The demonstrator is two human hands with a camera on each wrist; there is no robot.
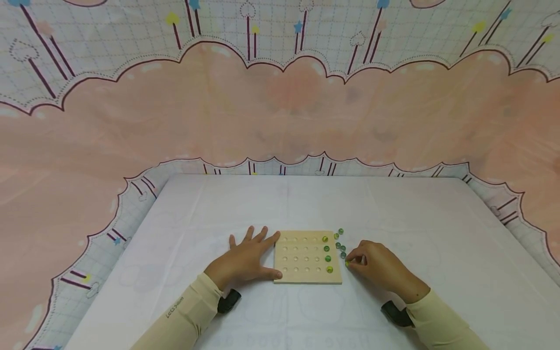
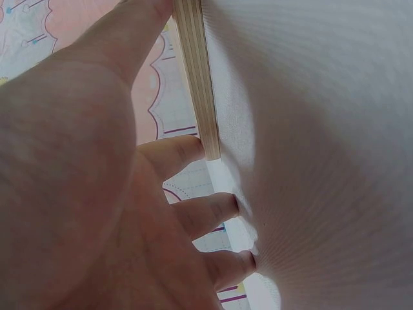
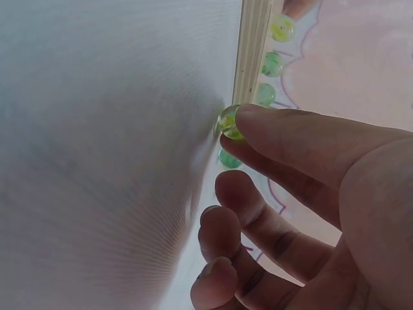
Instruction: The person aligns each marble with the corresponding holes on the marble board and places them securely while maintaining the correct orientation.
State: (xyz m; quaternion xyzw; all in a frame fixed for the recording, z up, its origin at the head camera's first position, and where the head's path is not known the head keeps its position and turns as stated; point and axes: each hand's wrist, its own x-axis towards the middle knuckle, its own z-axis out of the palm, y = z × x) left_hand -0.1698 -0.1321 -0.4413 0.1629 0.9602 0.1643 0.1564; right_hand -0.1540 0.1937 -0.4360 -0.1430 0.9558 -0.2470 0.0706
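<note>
Currently, right hand pinches a marble at the board's four o'clock; left hand, fingers spread flat, braces the nine o'clock edge. Smooth glass could slip and roll away.

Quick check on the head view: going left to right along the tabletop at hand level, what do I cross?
Left hand flat on the table → wooden peg board → column of four marbles in the board → loose green marbles → right hand, pinching a marble.

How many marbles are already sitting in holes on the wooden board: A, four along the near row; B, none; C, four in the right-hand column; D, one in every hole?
C: four marbles sit in the right-hand column of the wooden board, and every other hole is bare.
</note>
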